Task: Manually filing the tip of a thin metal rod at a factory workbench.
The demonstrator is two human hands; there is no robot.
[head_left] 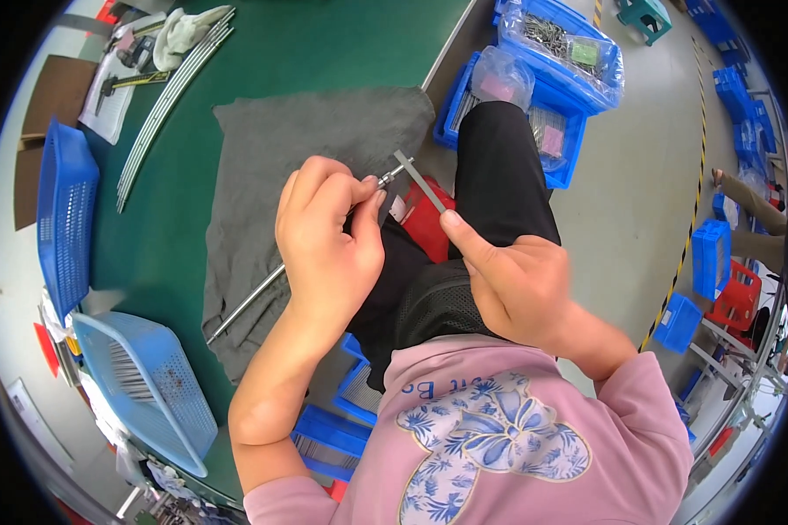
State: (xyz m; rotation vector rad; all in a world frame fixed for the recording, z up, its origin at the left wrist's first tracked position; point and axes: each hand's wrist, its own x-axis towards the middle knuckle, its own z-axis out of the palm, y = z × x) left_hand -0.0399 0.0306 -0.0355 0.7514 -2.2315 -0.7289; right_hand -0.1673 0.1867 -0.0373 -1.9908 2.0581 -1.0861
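My left hand [331, 236] is closed round a slim, shiny metal rod [252, 302], which slants from the lower left up to a stepped end beyond my fingertips. Thumb and index finger pinch it close to that end. In my right hand [527, 284] is a narrow, flat grey file [424, 185], with the thumb laid along it. The file's far part crosses the rod's tip and appears to touch it. Under the rod, a dark grey cloth [271, 157] covers the table's edge; part of the rod is hidden behind my left hand.
Several thin rods [173, 105] lie on the green table [341, 44], near a caliper [136, 80] and a white glove [186, 35]. Blue baskets [66, 210] [179, 385] stand at the left. Blue bins [569, 96] of metal parts are beyond my knee.
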